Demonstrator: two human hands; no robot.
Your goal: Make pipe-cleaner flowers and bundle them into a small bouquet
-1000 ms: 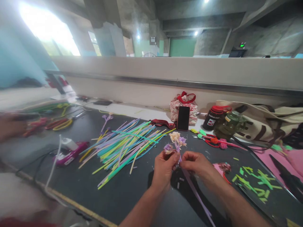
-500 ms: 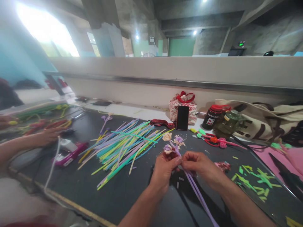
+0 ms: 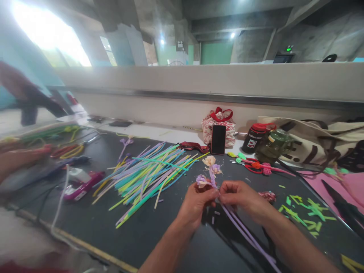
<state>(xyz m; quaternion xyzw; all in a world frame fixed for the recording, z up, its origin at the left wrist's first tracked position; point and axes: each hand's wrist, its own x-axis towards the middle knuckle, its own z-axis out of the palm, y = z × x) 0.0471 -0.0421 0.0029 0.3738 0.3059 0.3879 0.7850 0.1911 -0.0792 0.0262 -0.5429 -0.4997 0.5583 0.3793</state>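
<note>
Between my two hands is a pipe-cleaner flower spray (image 3: 212, 175), with pale peach and lilac blooms on top and long lilac stems trailing down to the lower right. My left hand (image 3: 200, 199) pinches it just under the blooms. Fingers of my right hand (image 3: 234, 193) are closed on the lilac stems right beside the left fingertips. Short cut bits (image 3: 213, 220) lie on the dark table below my hands. To the left is a loose pile of pipe cleaners (image 3: 150, 174) in green, blue, yellow and lilac.
A phone (image 3: 218, 139) leans against a patterned bag (image 3: 206, 125). Red-handled scissors (image 3: 250, 165), a black bottle (image 3: 252, 138) and a green jug (image 3: 271, 146) stand or lie at right, near green offcuts (image 3: 313, 214). A magenta tool (image 3: 82, 185) and another person's arm (image 3: 19, 159) are at left.
The blooms have turned and spread apart above my left hand, and the peach one sits higher. The stems swing further right. At left, the co-worker's hand has drawn back.
</note>
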